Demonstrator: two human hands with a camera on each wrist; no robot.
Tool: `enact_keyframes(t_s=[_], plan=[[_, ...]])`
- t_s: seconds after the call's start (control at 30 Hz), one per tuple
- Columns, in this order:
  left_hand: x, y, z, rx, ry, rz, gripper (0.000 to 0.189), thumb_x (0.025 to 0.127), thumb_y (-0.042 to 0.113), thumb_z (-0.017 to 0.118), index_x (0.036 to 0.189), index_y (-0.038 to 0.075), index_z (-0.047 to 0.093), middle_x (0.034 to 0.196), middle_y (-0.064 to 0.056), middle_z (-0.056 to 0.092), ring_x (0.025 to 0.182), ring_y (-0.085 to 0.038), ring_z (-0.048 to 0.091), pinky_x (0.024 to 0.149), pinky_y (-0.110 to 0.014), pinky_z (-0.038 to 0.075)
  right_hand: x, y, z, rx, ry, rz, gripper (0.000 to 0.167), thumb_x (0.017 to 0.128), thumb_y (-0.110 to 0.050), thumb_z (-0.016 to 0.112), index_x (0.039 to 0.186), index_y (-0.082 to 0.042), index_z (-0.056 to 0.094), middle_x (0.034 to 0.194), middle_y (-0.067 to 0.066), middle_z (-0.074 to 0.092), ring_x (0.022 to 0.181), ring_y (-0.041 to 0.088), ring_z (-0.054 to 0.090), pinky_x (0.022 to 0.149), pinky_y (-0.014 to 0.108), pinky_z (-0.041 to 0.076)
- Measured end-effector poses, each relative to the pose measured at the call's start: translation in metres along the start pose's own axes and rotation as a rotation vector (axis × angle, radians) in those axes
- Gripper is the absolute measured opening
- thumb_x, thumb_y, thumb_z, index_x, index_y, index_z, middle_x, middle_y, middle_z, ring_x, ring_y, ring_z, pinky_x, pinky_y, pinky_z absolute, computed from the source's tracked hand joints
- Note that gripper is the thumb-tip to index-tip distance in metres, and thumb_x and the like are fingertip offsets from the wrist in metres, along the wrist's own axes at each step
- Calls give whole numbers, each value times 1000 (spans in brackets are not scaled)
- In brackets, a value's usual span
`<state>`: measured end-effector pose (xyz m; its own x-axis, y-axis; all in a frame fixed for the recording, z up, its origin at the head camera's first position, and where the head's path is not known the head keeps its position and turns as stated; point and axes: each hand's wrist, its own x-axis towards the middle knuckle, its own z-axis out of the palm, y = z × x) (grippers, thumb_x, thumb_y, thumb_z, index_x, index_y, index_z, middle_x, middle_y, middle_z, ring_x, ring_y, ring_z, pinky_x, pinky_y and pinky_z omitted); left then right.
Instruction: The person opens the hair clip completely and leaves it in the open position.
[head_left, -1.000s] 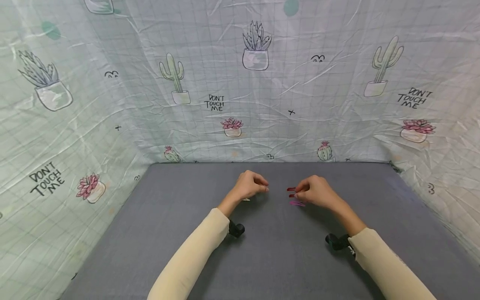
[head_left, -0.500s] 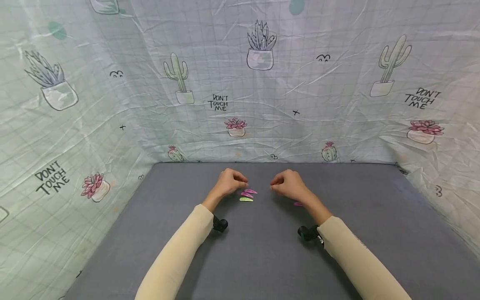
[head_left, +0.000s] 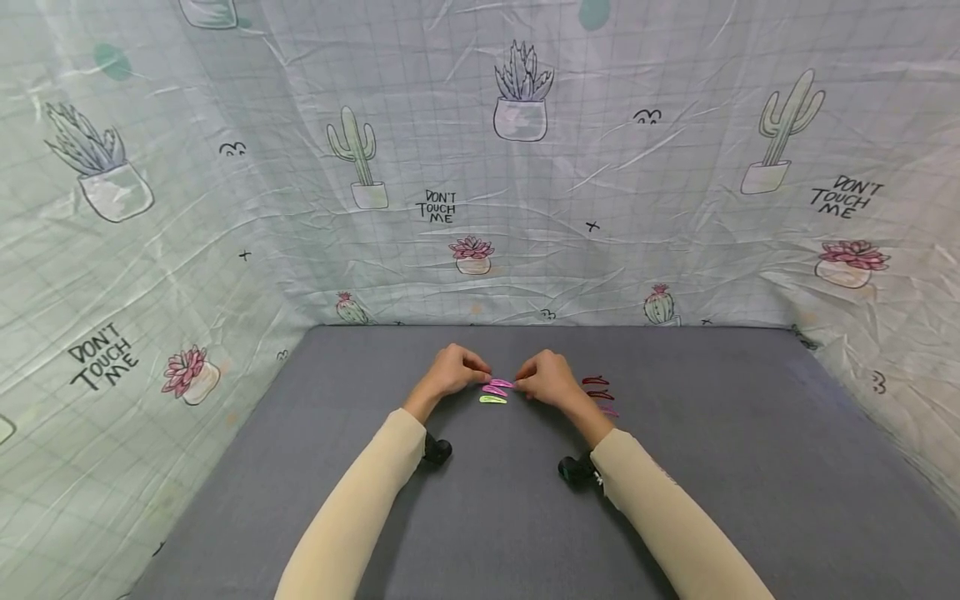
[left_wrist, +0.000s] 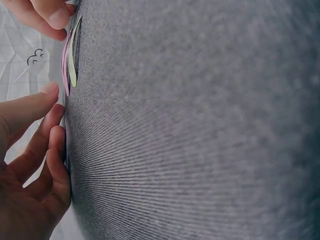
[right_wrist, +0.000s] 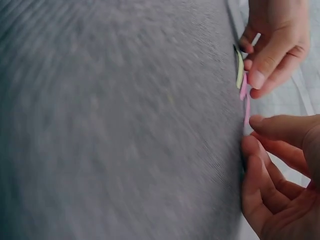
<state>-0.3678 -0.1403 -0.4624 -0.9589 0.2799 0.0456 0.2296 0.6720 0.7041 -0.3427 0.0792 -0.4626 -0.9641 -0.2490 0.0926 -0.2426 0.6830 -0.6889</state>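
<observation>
Two pink hair clips, an upper one point(head_left: 501, 383) and a lower one point(head_left: 494, 390), lie above a yellow-green hair clip point(head_left: 492, 399) on the grey table, in the head view. At the upper clip's left end is my left hand point(head_left: 453, 370), its fingers loosely bent. My right hand point(head_left: 550, 377) has thumb and forefinger at that clip's right end; a gap shows between these fingertips in the right wrist view. Whether either hand touches the clip is unclear. Right of my right hand lie two dark red hair clips point(head_left: 596, 380) and a purple hair clip point(head_left: 609, 411), partly behind the wrist.
The grey tabletop point(head_left: 315, 467) spreads around both arms. A pale cloth point(head_left: 405, 283) printed with cacti hangs behind the table and along its sides. A black wrist camera point(head_left: 576, 471) sits under the right wrist, another point(head_left: 437, 451) under the left.
My right hand has left the dark red clips and moved left to the pink ones. My left hand has shifted left, uncovering the pink and yellow-green clips. The head view has turned slightly.
</observation>
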Motion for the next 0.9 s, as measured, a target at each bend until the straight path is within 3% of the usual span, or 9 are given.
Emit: enact_keyframes(t_s=[0.23,0.33,0.67,0.9], plan=[[-1,0,-1,35,17,12,6,86,16,84,91,13,86,91,-2,81,84,-14,68,68,-25,48,2,-6,10,-44,50,27,9,88,-15,81,92,-9,85,64,0,74,55,9,64,79,41,53],[-1,1,-1,43,19,14,5,86,15,84,90,14,86,90,-2,81,85,-14,68,68,-24,48,2,-7,10,-40,62,36,7,88,-13,81,90,-8,85,63,0,73,55,9,64,84,46,54],[1,2,3,55,18,-17,5,86,16,85,90,14,86,91,-3,81,84,-13,67,68,-23,46,4,-6,10,-50,48,56,6,88,-14,80,86,-10,84,61,-2,71,54,9,63,64,30,49],[1,5,6,95,32,-33,6,86,19,85,90,14,86,90,-2,81,88,-17,68,76,-29,49,6,-5,11,-64,45,50,7,88,-15,79,84,-11,84,61,-3,70,54,9,63,62,30,47]])
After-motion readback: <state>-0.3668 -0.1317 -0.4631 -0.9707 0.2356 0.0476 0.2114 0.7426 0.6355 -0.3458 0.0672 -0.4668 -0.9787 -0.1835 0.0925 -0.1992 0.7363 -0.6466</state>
